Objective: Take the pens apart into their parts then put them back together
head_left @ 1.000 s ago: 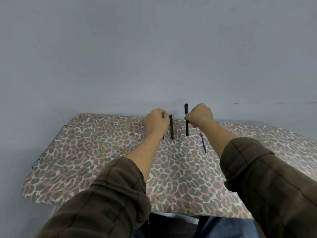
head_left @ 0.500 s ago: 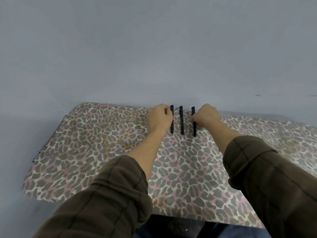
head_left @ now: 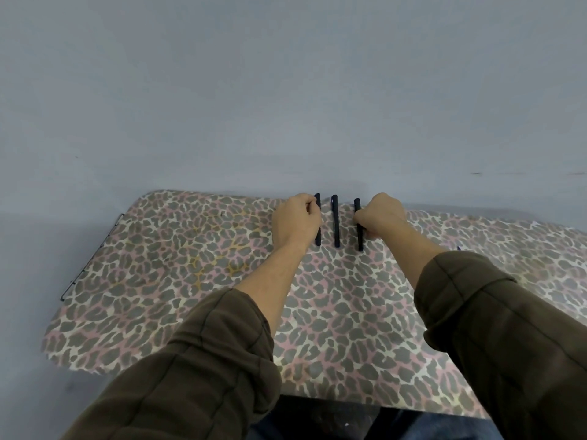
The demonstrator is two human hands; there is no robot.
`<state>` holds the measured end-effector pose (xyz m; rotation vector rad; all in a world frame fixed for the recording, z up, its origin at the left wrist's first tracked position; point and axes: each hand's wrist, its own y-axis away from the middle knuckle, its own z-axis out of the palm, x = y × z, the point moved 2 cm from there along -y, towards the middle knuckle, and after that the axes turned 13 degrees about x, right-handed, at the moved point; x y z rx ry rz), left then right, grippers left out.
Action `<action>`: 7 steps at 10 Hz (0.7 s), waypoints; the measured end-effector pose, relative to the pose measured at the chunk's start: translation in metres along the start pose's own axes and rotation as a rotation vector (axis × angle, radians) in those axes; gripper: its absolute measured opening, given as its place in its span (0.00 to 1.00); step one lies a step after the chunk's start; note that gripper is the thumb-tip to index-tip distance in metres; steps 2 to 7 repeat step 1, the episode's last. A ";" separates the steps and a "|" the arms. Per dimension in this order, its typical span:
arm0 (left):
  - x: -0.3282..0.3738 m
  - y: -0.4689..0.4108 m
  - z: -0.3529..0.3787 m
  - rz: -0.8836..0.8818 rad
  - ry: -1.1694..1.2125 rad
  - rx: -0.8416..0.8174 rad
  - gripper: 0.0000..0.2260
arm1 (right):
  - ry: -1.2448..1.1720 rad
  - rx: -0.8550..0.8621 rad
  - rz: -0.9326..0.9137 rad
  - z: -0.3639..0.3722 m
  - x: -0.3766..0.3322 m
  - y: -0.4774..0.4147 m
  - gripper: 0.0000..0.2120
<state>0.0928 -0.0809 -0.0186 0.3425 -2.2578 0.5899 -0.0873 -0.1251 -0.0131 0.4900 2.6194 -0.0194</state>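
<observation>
- Nearest the camera it's just two dark olive sleeves: left sleeve (head_left: 203, 354) and right sleeve (head_left: 495, 328), both pushed up a bit, bare forearms reaching out over the leopard-print cloth (head_left: 178, 281) that covers the table.
- Left hand (head_left: 297, 222) is curled into a loose fist with its fingers closed on the left pen (head_left: 317, 219), which sits right against the knuckles.
- Right hand (head_left: 381, 214) is fisted too, pinching the right pen (head_left: 359, 224) around its middle.
- Middle pen (head_left: 335, 220) lies by itself between the other two, nobody touching it.
- All three pens are dark and sit near the far edge of the cloth, long axes running away from the person toward the wall, pretty much parallel, with small gaps between them. Can't tell which end is the tip, too small.
- A tiny bit of blue (head_left: 458, 248) peeks out past the right forearm, can't make out what it is.
- Versus half a second ago: basically the same lineup and same grips, barely any shift. A second ago only two pens showed, the right one held up off the cloth, and a thin blue stick lay in plain view beside that arm.
- Behind it all, a plain grey wall (head_left: 286, 90).
</observation>
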 end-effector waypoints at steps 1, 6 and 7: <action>0.000 0.001 -0.005 0.011 -0.013 0.004 0.11 | -0.021 -0.008 0.018 -0.003 0.000 0.003 0.15; 0.000 0.001 -0.005 0.011 -0.013 0.004 0.11 | -0.021 -0.008 0.018 -0.003 0.000 0.003 0.15; 0.000 0.001 -0.005 0.011 -0.013 0.004 0.11 | -0.021 -0.008 0.018 -0.003 0.000 0.003 0.15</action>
